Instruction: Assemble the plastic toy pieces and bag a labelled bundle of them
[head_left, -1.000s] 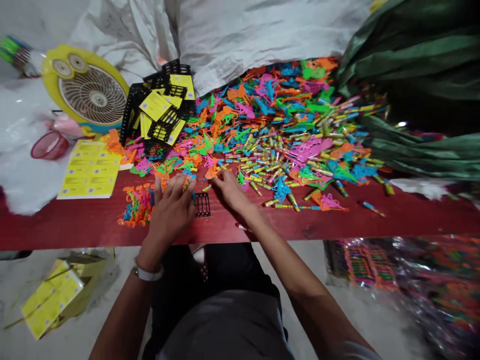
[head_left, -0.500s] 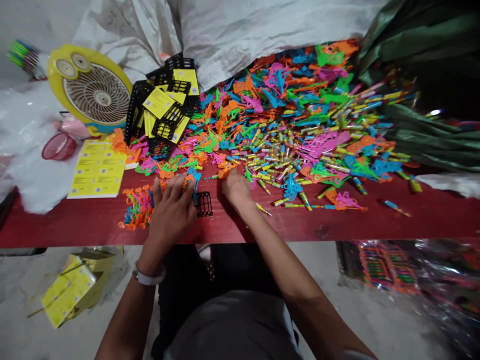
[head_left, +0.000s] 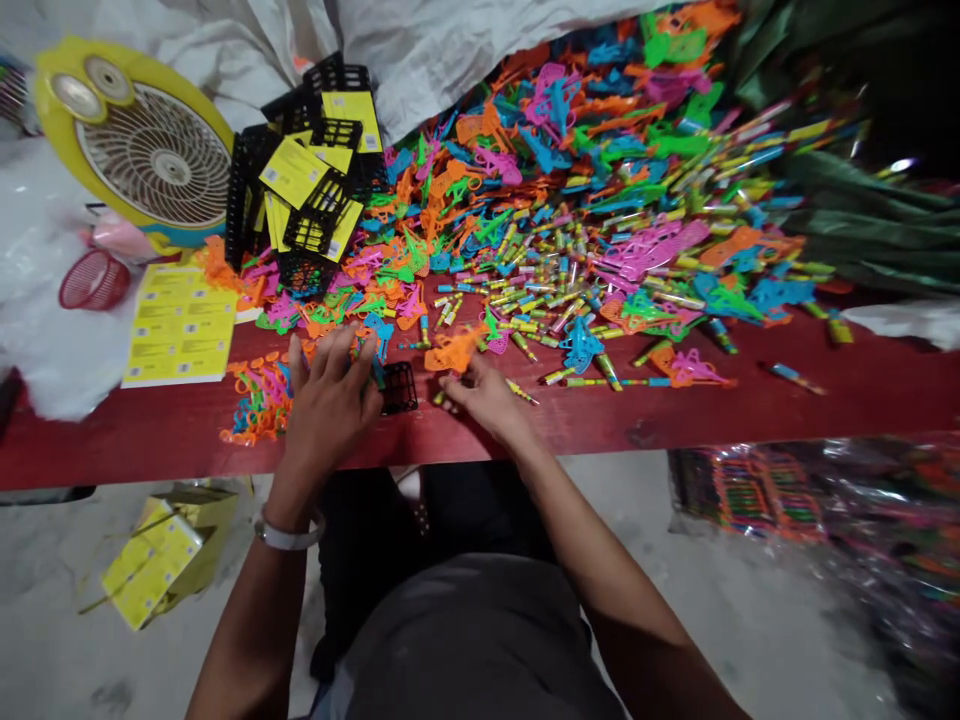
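Blur smears the far heap of small neon plastic toy pieces [head_left: 615, 200], so single shapes there are hard to tell. By the near edge of the red counter [head_left: 750, 425], the left hand [head_left: 330, 400] lies flat with fingers spread, hiding the left side of a small black plastic lattice basket [head_left: 398, 388]. Just right of it, the right hand [head_left: 487, 398] pinches a flat orange plastic cut-out [head_left: 450, 352] at its fingertips, partly covering it.
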